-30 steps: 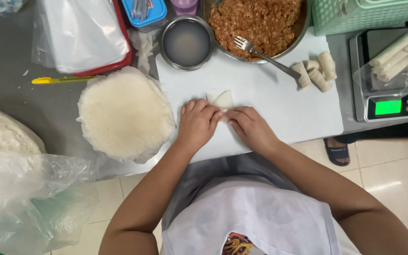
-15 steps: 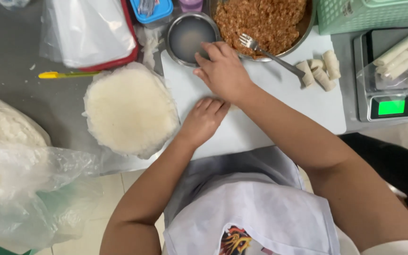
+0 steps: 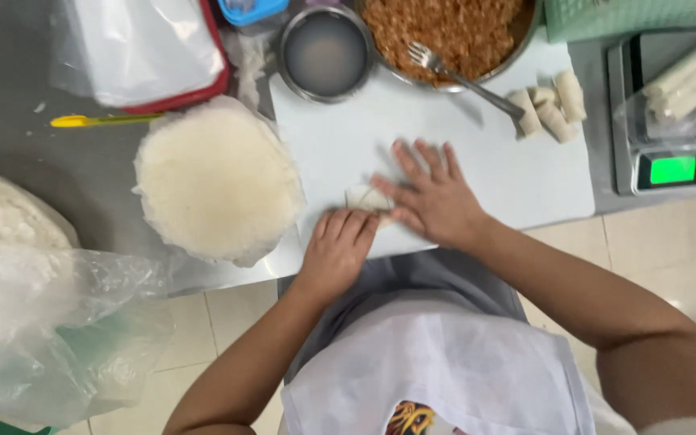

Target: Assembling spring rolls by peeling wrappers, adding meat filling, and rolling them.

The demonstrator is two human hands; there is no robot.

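**Mia:** Where is the little roll (image 3: 366, 197)?

**Ben:** It lies on the white board (image 3: 517, 173), near the front edge. It sits between the two hands. Its long side runs left to right, a bit tilted.

**Mia:** Which hand is closer to it?

**Ben:** Both are very close. The right hand (image 3: 432, 197) lies flat on the board with its fingers spread wide, and its thumb side covers the right end of the roll. The left hand (image 3: 338, 251) comes up from below, and its fingertips touch the near edge of the roll.

**Mia:** So the roll is up from the left hand?

**Ben:** Yes, just past its fingertips, away from the person. From the right hand it lies to the left.

**Mia:** Does either hand grab anything?

**Ben:** No. Both hands are open and flat. They press on the roll and hold nothing else. The left fingers are close together, a little bent.

**Mia:** What else is there?

**Ben:** A round stack of thin white wrappers (image 3: 217, 181) sits just left of the board. Behind the board is a small metal bowl (image 3: 325, 52) with cloudy water. Next to it is a big bowl of brown filling (image 3: 445, 28) with a fork (image 3: 465, 76) in it. Some finished rolls (image 3: 548, 109) lie at the far right of the board. A scale (image 3: 674, 165) with a green screen stands to the right, well apart from the hands.
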